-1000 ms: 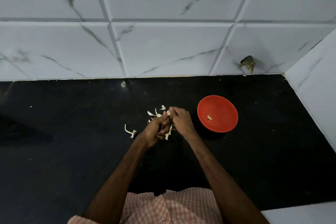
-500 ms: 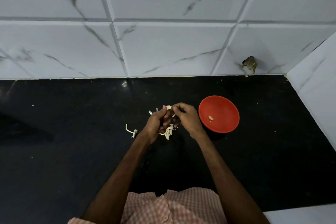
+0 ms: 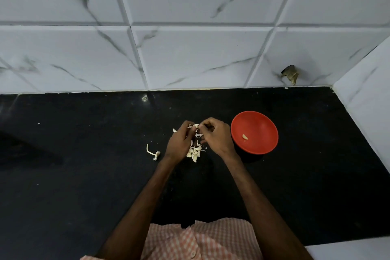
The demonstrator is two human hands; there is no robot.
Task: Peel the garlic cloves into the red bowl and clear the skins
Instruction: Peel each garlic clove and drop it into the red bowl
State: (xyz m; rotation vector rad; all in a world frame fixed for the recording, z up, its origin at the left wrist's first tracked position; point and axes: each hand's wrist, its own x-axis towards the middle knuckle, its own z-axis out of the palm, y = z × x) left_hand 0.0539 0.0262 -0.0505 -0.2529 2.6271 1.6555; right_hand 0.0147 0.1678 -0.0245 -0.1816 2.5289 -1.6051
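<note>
On the far left the black countertop (image 3: pixel 84 175) carries only a few pale specks, and behind it rises a wall of white marble-veined tiles (image 3: pixel 190 55). Nearer the middle a curled garlic stem (image 3: pixel 152 152) lies on the counter by itself, just left of the left wrist. The left hand (image 3: pixel 179 143) is raised a little above the counter, its fingers curled inward and its fingertips pinching a small pale garlic clove (image 3: pixel 195 126) from the left side. Below the two hands, in the gap between them, a loose heap of garlic pieces and papery skins (image 3: pixel 195 152) rests on the counter; whole cloves and bare skins cannot be told apart at this size. The right hand (image 3: pixel 217 137) meets the left at the same clove, with its fingers bent and its fingertips gripping the clove from the right, so both hands hold it together above the heap. How much skin is on the clove is too small to see. Just right of the right hand sits the red bowl (image 3: pixel 268 133), upright on the counter, with one peeled clove (image 3: pixel 244 137) lying in its left half. Farther right, low on the tiles above the counter's back edge, there is a dark brownish mark (image 3: pixel 290 74). At the bottom edge a shirt (image 3: pixel 200 240) in an orange and white check shows between the forearms.
</note>
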